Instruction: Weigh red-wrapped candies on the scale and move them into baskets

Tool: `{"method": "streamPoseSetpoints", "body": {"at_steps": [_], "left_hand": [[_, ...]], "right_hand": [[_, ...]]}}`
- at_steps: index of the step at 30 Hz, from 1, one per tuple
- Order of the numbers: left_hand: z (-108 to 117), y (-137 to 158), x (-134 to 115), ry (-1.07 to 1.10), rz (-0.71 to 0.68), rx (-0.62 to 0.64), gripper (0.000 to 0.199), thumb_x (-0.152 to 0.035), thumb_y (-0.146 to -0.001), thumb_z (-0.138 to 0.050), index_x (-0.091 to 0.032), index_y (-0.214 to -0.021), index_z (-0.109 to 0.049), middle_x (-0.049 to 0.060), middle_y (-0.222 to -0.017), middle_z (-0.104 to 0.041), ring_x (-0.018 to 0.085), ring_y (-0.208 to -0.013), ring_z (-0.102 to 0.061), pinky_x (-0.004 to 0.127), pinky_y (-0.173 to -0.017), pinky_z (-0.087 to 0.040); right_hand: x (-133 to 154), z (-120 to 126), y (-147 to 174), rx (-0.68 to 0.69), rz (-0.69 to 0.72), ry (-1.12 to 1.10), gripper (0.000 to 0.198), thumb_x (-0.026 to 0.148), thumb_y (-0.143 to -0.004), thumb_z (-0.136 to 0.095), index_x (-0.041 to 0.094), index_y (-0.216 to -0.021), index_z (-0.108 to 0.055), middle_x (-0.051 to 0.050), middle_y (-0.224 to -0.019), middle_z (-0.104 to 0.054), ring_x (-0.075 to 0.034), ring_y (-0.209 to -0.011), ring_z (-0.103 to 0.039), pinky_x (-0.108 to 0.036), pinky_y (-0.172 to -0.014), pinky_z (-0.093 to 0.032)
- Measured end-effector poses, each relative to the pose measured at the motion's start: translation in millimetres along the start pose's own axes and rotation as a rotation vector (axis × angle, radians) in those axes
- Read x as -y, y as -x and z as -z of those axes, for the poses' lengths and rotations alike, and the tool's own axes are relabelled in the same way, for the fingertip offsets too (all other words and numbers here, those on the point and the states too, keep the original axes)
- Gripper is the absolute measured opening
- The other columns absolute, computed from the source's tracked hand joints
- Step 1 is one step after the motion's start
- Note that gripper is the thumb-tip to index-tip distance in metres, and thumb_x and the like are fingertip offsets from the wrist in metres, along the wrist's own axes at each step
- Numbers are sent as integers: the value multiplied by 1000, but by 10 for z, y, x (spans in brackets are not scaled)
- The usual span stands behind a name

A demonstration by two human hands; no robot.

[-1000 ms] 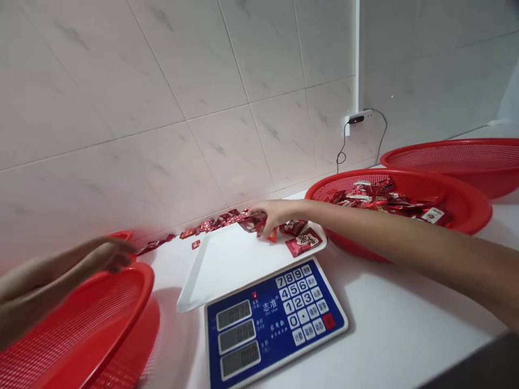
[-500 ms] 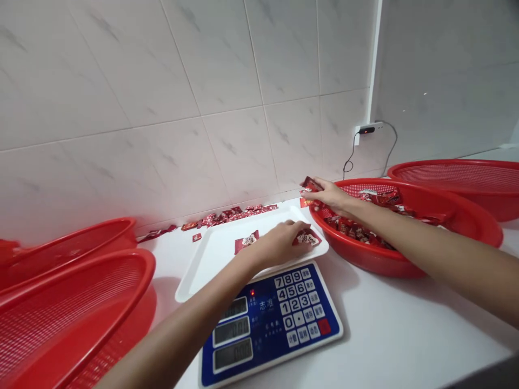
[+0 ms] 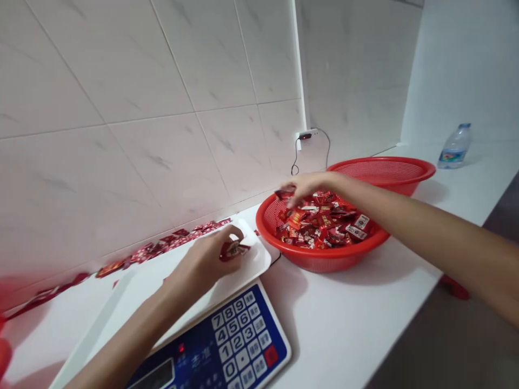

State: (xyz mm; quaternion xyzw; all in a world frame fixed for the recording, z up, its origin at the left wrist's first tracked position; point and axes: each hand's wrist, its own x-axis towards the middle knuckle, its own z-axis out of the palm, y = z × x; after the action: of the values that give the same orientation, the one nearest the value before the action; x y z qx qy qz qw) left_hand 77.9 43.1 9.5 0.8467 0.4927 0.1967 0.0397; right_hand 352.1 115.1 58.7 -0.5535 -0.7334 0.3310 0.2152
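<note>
My left hand (image 3: 213,254) is over the right end of the white scale tray (image 3: 259,259), its fingers closed on a small red wrapped candy (image 3: 233,249). Whether that candy still touches the tray I cannot tell. Over the left side of a red plastic basket (image 3: 324,262) is my right hand (image 3: 304,188), slightly blurred. Its fingers are curled round dark red wrapped candy (image 3: 284,193); how many pieces is unclear. Many red wrapped candies (image 3: 320,221) fill the basket below. My left forearm covers part of the tray and of the scale (image 3: 243,346).
Along the tiled wall lies a row of red packets (image 3: 162,243). Behind the filled basket stands another red basket (image 3: 381,162). A plastic water bottle (image 3: 454,147) is farther back at right. A cable (image 3: 295,159) hangs from the wall socket. The table's edge runs along the lower right.
The view has swung right, bringing the bottle into sight. My right hand has moved from the basket's left rim to over its candies. My left fingers have closed round the candy on the tray.
</note>
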Motion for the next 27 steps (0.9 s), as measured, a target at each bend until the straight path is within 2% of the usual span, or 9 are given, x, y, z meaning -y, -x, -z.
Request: {"method": "streamPoseSetpoints", "body": {"at_steps": [2, 5, 9, 11, 13, 16, 19, 22, 27], "left_hand": [[47, -135, -104, 114, -19, -69, 24, -37, -78, -59, -24, -98, -56, -3, -68, -61, 16, -58, -51, 28, -57, -38], [18, -440, -392, 319, -77, -117, 26, -36, -81, -60, -24, -103, -56, -1, -75, -65, 16, -65, -54, 28, -60, -42], [-206, -831, -722, 323, -95, -7, 13, -16, -79, -59, -22, -90, -62, 1, -78, -71, 17, -71, -63, 28, -65, -46], [-310, -941, -776, 305, -69, 31, 14, -13, -79, -57, -22, -84, -66, 1, -75, -72, 18, -69, -65, 30, -65, -48], [-348, -978, -763, 294, -43, 10, 15, -13, -80, -56, -22, -84, -67, 2, -75, -73, 21, -73, -67, 32, -69, -50], [-232, -882, -651, 304, -22, -63, 12, -21, -84, -55, -21, -90, -66, 5, -86, -75, 23, -86, -69, 36, -79, -51], [30, -621, -397, 340, 8, -81, 20, -37, -85, -56, -22, -95, -63, 6, -89, -75, 24, -85, -71, 37, -75, -54], [265, -311, -6, 281, 144, -81, 31, -49, -80, -59, -22, -93, -61, 6, -83, -75, 25, -81, -71, 36, -70, -54], [367, 19, 535, 130, 287, 29, 29, -49, -74, -62, -21, -83, -65, 8, -82, -76, 27, -81, -71, 38, -71, -55]], "right_hand": [[-131, 190, 46, 56, -107, 173, 49, 17, -52, -92, 14, -96, -70, 0, -75, -64, -13, -62, -60, -23, -56, -47], [-241, 296, 19, 111, -202, 352, 33, 20, -54, -91, 12, -79, -70, 0, -63, -60, -15, -59, -60, -27, -58, -47], [-293, 152, -75, 72, -117, 436, 16, 23, -68, -81, 17, -77, -70, -2, -67, -64, -17, -70, -63, -25, -63, -47], [-308, 37, -88, 108, -45, 447, 22, 27, -67, -82, 19, -85, -73, -2, -77, -68, -17, -79, -65, -24, -66, -47], [-316, -68, -67, 226, -13, 461, 38, 30, -56, -88, 22, -91, -75, 0, -86, -71, -18, -87, -66, -23, -68, -47], [-320, -191, -18, 355, -21, 507, 57, 28, -39, -94, 24, -93, -76, 1, -102, -71, -22, -97, -65, -25, -71, -48], [-338, -285, -12, 331, -24, 552, 72, 27, -35, -94, 24, -104, -74, -3, -117, -68, -27, -109, -62, -29, -78, -48], [-370, -366, -47, 284, -32, 566, 86, 25, -32, -94, 23, -115, -71, -8, -121, -65, -32, -114, -60, -34, -84, -50], [-393, -470, -67, 200, 37, 481, 62, 11, -32, -88, 21, -91, -77, -4, -89, -70, -31, -92, -67, -43, -81, -52]]}}
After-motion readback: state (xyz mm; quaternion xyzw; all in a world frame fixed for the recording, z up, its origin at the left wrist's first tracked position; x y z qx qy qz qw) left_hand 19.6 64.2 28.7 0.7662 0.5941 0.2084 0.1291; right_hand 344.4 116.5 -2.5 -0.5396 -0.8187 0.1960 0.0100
